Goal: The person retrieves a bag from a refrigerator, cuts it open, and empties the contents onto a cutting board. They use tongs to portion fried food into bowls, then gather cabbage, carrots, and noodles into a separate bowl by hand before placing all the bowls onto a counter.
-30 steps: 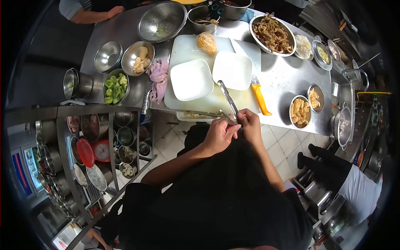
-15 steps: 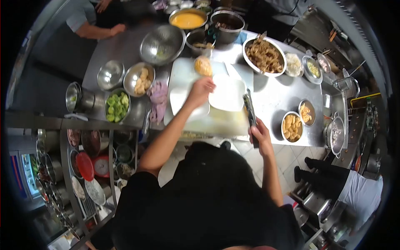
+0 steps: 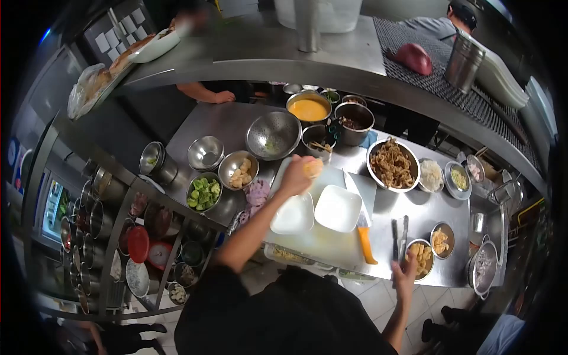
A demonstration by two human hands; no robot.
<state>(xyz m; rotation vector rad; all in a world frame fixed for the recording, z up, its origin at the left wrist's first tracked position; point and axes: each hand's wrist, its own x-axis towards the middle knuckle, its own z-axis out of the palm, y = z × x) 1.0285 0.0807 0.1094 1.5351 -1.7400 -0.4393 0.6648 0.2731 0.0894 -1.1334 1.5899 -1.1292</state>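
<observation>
My left hand (image 3: 299, 176) is closed around a clump of pale orange food (image 3: 312, 168) over the upper part of the cutting board (image 3: 337, 251). Just below it on the board is one white square dish (image 3: 293, 214), with a second white dish (image 3: 338, 209) to its right. A knife with an orange handle (image 3: 366, 244) lies along the board's right side. My right hand (image 3: 404, 271) has its fingers apart by the lower ends of tongs (image 3: 395, 239), which rest on the steel counter beside a metal utensil (image 3: 404, 228) and a bowl of yellow pieces (image 3: 420, 253).
Beyond the board are a colander (image 3: 273, 133), a pot of orange liquid (image 3: 308, 107) and a large bowl of brown meat (image 3: 393, 166). Bowls of greens (image 3: 204, 192) and pale chunks (image 3: 239, 171) stand left. A steel shelf (image 3: 284, 70) spans above; another person's forearm (image 3: 201, 92) rests beyond.
The view has tilted up, showing the shelf. My right hand has moved right and let go of the tongs. My left hand has taken hold of the orange food from the board.
</observation>
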